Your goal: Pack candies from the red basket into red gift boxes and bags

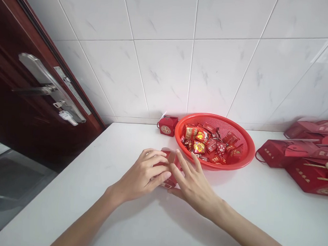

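On the bench (275, 224), a little box (167, 126) sits by a basket (251, 151) of sweets (199, 142), with gift bags (313, 174) to the right

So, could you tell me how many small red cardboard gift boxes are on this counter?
2: one box by the white tiled wall beside the red plastic basket, one box between the left hand and right hand. More may hide behind the basket.
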{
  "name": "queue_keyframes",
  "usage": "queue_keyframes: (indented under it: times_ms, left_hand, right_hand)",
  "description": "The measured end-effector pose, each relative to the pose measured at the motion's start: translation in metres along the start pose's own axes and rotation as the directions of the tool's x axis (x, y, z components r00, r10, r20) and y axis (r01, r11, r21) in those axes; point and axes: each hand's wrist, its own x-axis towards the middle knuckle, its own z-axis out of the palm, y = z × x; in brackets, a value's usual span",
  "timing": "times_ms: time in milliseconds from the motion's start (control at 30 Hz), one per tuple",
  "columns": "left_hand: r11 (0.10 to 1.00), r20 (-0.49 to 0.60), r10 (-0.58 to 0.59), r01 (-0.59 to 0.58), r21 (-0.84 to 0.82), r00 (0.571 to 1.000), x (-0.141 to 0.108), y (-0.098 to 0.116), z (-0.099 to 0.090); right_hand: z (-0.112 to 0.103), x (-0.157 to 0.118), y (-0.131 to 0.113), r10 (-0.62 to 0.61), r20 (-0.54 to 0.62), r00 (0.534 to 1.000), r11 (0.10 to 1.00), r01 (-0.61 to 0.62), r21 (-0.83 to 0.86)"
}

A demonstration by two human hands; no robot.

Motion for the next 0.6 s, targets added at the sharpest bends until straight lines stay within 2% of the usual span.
queue_keyframes:
  times_ms: [100,300,500,600]
  left_hand:
    - [0.997,-0.017,-0.044,0.045,0.057,0.999,0.001,-0.003,-0.003]
    - [0.970,-0.068,-0.217,0.223,0.097,0.974,-0.002,-0.019,-0.010]
    - [0.952,0.042,-0.308,0.307,0.016,0.951,-0.006,-0.029,-0.014]
    - [0.943,0.091,-0.333,0.332,0.035,0.938,-0.007,-0.030,-0.015]
  right_hand:
    - [0.002,0.000,-0.002,0.033,-0.046,0.998,0.999,-0.034,-0.016]
    - [0.001,-0.001,-0.004,0.085,-0.068,0.994,0.996,-0.084,0.022]
    - [0.004,-0.001,-0.009,0.137,-0.071,0.988,0.990,-0.139,-0.027]
    - [0.007,-0.001,-0.016,0.150,-0.094,0.984,0.984,-0.158,-0.081]
